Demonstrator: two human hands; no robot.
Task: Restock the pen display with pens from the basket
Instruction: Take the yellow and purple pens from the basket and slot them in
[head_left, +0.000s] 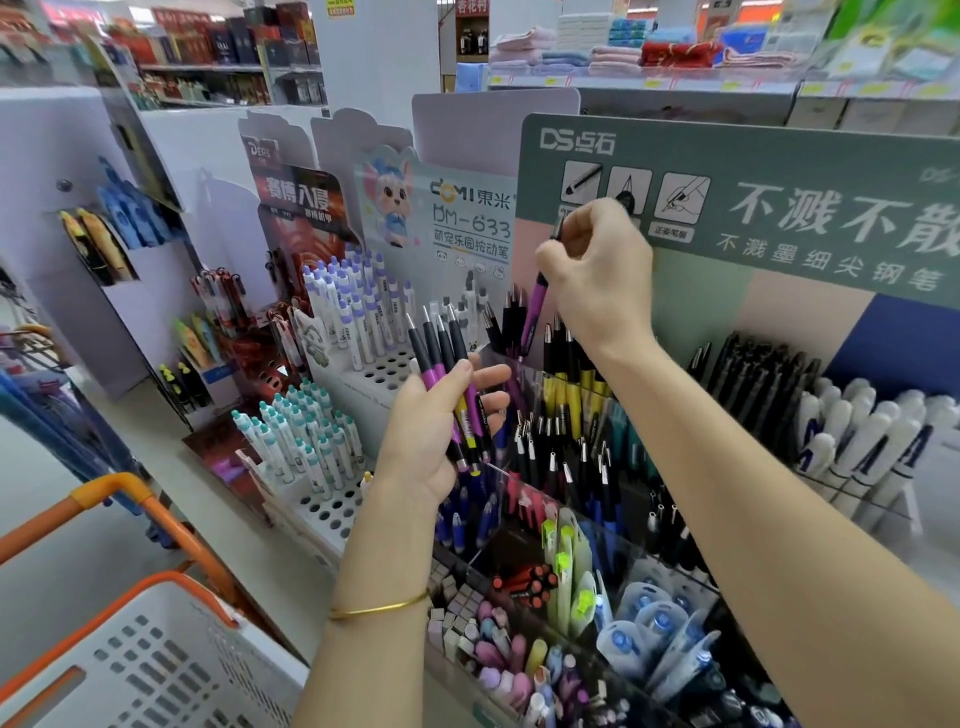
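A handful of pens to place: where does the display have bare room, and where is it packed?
Empty holes lie at the front of the white tray below the purple-capped pens, and along the front of the lower tray beside the teal-capped pens. The clear bins of black pens under the right hand, which pinches a purple pen, are crowded.

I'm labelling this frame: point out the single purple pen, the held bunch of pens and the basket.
single purple pen (534, 312), head view, purple barrel.
bunch of pens (439, 343), head view, black upper barrels.
basket (156, 670), head view, white perforated wall.
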